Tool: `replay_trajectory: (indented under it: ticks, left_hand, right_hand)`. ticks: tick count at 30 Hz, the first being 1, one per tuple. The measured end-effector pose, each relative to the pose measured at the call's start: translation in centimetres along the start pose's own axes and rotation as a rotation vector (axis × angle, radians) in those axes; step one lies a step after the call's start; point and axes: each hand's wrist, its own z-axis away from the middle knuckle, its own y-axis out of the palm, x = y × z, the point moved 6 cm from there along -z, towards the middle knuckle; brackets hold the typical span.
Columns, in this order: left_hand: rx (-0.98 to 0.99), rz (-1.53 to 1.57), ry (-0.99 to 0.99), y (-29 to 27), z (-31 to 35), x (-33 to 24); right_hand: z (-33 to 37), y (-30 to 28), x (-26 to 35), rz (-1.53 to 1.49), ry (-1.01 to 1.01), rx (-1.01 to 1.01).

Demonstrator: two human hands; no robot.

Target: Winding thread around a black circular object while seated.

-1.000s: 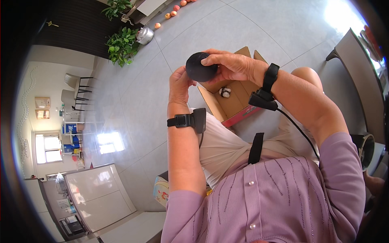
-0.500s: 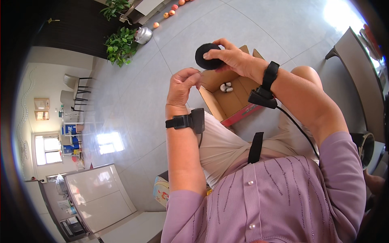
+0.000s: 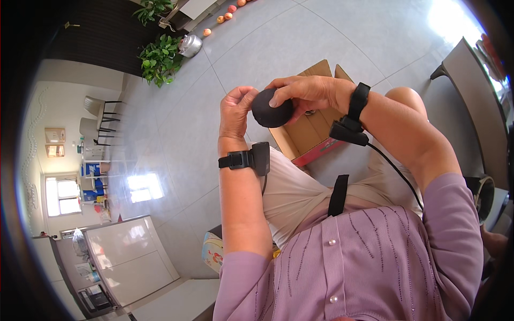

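A matte black, rounded, ball-like thing (image 3: pixel 267 113) is held up in front of me over the near-left side of the open cardboard box (image 3: pixel 321 131). My right hand (image 3: pixel 311 93) grips it from the right, thumb across its top face and fingers behind. At its left edge my left hand (image 3: pixel 236 109) is closed in a pinch, thumb against the forefinger. Whatever those fingertips hold, if anything, is too small to make out. Most of the box's inside is covered from view by the black thing and my right hand.
Grey tiles (image 3: pixel 182 128) surround the box, which stands by my legs. Farther off are a metal kettle (image 3: pixel 190 46), a leafy plant (image 3: pixel 160 61) and several onion-like round things (image 3: pixel 220 19). A table (image 3: pixel 455 80) stands at the right. A cable (image 3: pixel 393 171) runs from my right wrist strap.
My right hand has brought the black thing down and toward me, turning it. It now sits against my left fingertips, which were apart from it. The white things in the box are now mostly hidden.
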Motion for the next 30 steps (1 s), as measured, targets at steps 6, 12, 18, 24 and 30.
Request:
replay_trajectory:
  ticks: [6,12,18,24,30]
  left_hand:
    - [0.002,0.049,-0.058,0.0,-0.1,0.2]
    - [-0.080,-0.024,-0.088,0.6,0.0,0.4]
    - [0.044,-0.209,-0.163,1.3,0.2,0.4]
    - [0.266,-0.071,-0.104,2.4,0.7,0.0]
    - [0.137,0.187,0.023,0.1,0.3,-0.3]
  right_hand:
    - [0.9,1.7,1.1,-0.101,-0.104,0.050]
    - [0.9,1.3,2.5,-0.232,-0.257,0.028]
    - [0.6,-1.1,3.1,-0.287,-0.357,-0.233]
    - [0.9,-3.7,3.0,0.131,-0.331,-0.559]
    - [-0.3,-2.8,2.0,0.844,-0.282,-0.501]
